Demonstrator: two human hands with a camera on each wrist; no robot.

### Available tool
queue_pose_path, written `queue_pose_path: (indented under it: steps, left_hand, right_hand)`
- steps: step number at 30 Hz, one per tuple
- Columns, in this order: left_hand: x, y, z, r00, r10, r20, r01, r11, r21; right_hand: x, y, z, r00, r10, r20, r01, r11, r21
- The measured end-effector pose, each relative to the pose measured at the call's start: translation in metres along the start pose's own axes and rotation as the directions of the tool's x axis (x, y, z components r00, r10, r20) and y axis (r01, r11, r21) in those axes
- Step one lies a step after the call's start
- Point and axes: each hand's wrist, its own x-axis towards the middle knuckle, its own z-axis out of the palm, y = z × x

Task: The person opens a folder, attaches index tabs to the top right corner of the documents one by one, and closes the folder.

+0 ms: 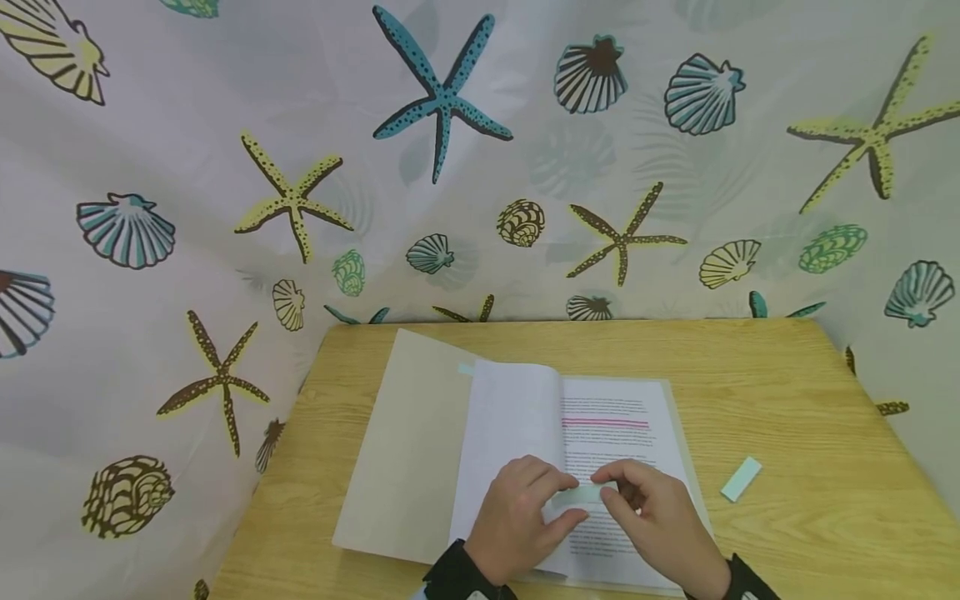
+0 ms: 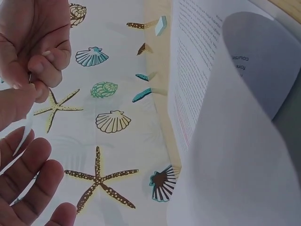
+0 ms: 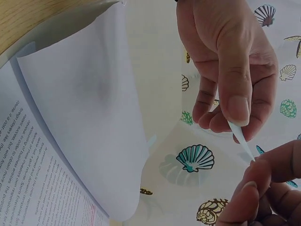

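Pale green strip (image 1: 581,495) held between two hands

The strip stretches above the printed right page (image 1: 615,533) of an open book (image 1: 513,417). The right hand (image 1: 663,508) pinches one end between thumb and forefinger; the left hand (image 1: 517,512) has its thumb and forefinger curved about the other end, a gap showing between their tips. Ahead of the right hand, pink lines (image 1: 605,422) mark the text. To that hand's right, well apart, a pale green pad (image 1: 741,479) lies on the wooden surface (image 1: 780,400). Left of the left hand spreads the beige cover (image 1: 408,433); beyond both hands hangs cloth (image 1: 465,225) patterned with starfish and shells.
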Motion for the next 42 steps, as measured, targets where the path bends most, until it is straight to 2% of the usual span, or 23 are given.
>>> queue_pose_path:
  steps: [6,11,18,20,22,23,24,27,28,30,33,36,40,42]
  left_hand:
    - [-0.003,0.000,-0.002,1.000,-0.016,-0.005,0.017,0.999,0.048]
    - [-0.003,0.002,-0.001,1.000,0.023,-0.001,-0.022,0.990,0.143]
    - [-0.001,0.008,0.005,0.993,0.044,0.109,-0.068,0.972,0.225]
    - [0.002,0.010,0.006,0.988,0.024,0.151,-0.062,0.965,0.255]
    - [0.007,0.011,0.007,0.976,-0.028,0.218,-0.045,0.946,0.322]
    - [0.011,0.011,0.007,0.963,-0.066,0.262,-0.033,0.933,0.357]
    - [0.016,0.010,0.008,0.943,-0.111,0.313,-0.027,0.914,0.405]
    - [0.035,0.004,0.014,0.864,-0.232,0.448,-0.049,0.845,0.532]
    - [0.042,0.000,0.018,0.837,-0.255,0.483,-0.065,0.831,0.552]
    - [0.058,-0.007,0.027,0.801,-0.272,0.533,-0.106,0.811,0.575]
    - [0.081,-0.021,0.043,0.775,-0.259,0.576,-0.143,0.817,0.559]
    - [0.098,-0.033,0.060,0.745,-0.262,0.613,-0.152,0.829,0.538]
    - [0.108,-0.043,0.087,0.679,-0.304,0.668,-0.146,0.836,0.529]
    - [0.108,-0.043,0.102,0.644,-0.338,0.686,-0.122,0.840,0.529]
  right_hand:
    - [-0.003,0.003,0.000,0.999,0.045,0.022,-0.045,0.999,0.023]
    - [-0.004,0.004,-0.002,0.995,0.081,0.057,-0.084,0.995,0.050]
    - [0.001,0.008,-0.001,0.988,0.072,0.138,-0.063,0.996,-0.069]
    - [0.004,0.011,-0.001,0.981,0.095,0.171,-0.079,0.992,-0.098]
    - [0.009,0.015,-0.005,0.971,0.128,0.203,-0.108,0.989,-0.104]
    - [0.012,0.019,-0.007,0.965,0.149,0.214,-0.126,0.985,-0.119]
    - [0.016,0.023,-0.011,0.958,0.180,0.222,-0.154,0.980,-0.127]
    - [0.033,0.040,-0.027,0.939,0.256,0.227,-0.223,0.961,-0.161]
    - [0.040,0.047,-0.033,0.935,0.280,0.220,-0.243,0.953,-0.180]
    - [0.054,0.063,-0.045,0.926,0.321,0.199,-0.278,0.936,-0.215]
    - [0.077,0.086,-0.058,0.914,0.364,0.180,-0.315,0.916,-0.249]
    - [0.096,0.110,-0.063,0.901,0.397,0.173,-0.346,0.900,-0.265]
    - [0.112,0.138,-0.065,0.878,0.430,0.210,-0.366,0.886,-0.284]
    - [0.115,0.152,-0.065,0.857,0.460,0.234,-0.388,0.873,-0.294]
